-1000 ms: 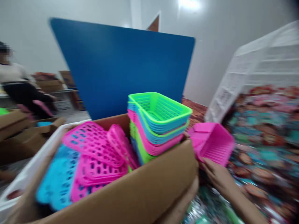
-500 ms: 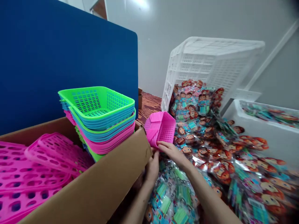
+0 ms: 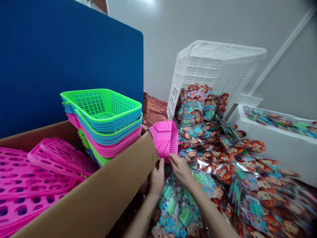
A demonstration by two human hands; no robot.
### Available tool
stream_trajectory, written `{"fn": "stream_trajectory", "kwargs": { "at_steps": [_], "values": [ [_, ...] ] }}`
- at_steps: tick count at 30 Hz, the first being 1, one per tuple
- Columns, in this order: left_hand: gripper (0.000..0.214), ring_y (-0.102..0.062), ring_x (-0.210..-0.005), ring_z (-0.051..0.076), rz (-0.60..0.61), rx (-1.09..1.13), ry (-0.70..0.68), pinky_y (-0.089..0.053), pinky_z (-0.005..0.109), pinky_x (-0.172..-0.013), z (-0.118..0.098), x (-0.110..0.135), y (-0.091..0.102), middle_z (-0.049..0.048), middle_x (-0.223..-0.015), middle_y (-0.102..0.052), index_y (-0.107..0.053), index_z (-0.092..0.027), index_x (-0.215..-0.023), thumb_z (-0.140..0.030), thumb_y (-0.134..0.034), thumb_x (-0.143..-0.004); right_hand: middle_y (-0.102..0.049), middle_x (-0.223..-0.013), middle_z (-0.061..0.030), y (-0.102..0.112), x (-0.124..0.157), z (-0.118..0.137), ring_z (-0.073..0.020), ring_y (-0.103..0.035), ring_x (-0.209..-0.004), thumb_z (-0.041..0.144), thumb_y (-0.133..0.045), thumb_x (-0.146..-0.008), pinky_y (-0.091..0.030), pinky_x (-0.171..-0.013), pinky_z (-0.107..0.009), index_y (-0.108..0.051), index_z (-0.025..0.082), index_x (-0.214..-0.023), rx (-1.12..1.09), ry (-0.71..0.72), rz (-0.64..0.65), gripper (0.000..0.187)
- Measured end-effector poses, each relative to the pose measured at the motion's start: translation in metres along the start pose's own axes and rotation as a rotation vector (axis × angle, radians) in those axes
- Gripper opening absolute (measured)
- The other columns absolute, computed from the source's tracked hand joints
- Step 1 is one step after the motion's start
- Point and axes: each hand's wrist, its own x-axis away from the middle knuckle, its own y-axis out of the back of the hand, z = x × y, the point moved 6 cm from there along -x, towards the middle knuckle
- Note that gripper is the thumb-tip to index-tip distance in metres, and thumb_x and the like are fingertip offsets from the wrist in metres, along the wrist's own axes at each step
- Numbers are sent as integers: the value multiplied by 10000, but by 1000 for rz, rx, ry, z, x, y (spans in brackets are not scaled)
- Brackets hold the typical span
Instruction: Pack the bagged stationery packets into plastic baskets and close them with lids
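A small pink slatted basket (image 3: 164, 138) stands tilted on its side just right of the cardboard box (image 3: 104, 195). My right hand (image 3: 180, 168) pinches its lower edge from the right. My left hand (image 3: 156, 178) grips the same edge from the left, close against the box corner. Inside the box a nested stack of green, blue and pink baskets (image 3: 104, 122) sits at the back right, and pink perforated lids (image 3: 42, 172) lie at the left.
A heap of cartoon-printed plastic packets (image 3: 223, 158) covers the surface to the right. A white lattice crate (image 3: 215, 69) lies tipped over behind it, and a white tub (image 3: 272, 138) with more packets stands far right. A blue panel (image 3: 61, 56) rises behind the box.
The view swung right and steadied. The pink basket came in towards the box corner and turned more on edge; my left hand came into view and joined my right on it.
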Motion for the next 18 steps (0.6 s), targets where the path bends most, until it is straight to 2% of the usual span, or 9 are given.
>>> {"fn": "stream_trajectory", "kwargs": {
  "at_steps": [4,10,13,16,18],
  "values": [
    [304,-699,-874,229,27,55,38,-545,342,-851,0,18,0,78,-865,-729,-663,-184,-898,-461,-539,-902,-542,-677,2,0,15,4,-147,-501,-629,138,-411,-879,-291,-603,-245,-488,207,-721,32,-11,30,189],
    [267,-676,-979,247,48,52,-9,-513,392,-909,-12,24,10,115,-1026,-718,-645,-176,-1045,-373,-532,-904,-527,-633,3,-2,20,13,-139,-453,-580,108,-428,-803,-254,-587,-255,-471,209,-692,136,-42,-52,156],
    [215,-664,-955,243,78,43,-50,-495,400,-908,-27,24,11,99,-986,-711,-644,-184,-1016,-321,-510,-919,-529,-635,-2,-3,19,14,-142,-448,-585,115,-420,-789,-253,-590,-258,-471,209,-686,140,-70,-68,149],
    [170,-638,-862,208,140,50,-121,-492,345,-827,-47,26,11,60,-891,-670,-635,-196,-898,-265,-484,-937,-533,-649,-3,0,16,11,-147,-457,-608,143,-418,-757,-277,-602,-254,-489,207,-689,33,-106,-13,117],
    [183,-611,-844,188,192,52,-194,-480,316,-800,-59,30,9,47,-877,-628,-628,-197,-871,-221,-465,-948,-547,-661,-2,5,12,10,-154,-469,-634,193,-435,-729,-308,-610,-250,-513,205,-681,-132,-133,70,92]
  ]
}}
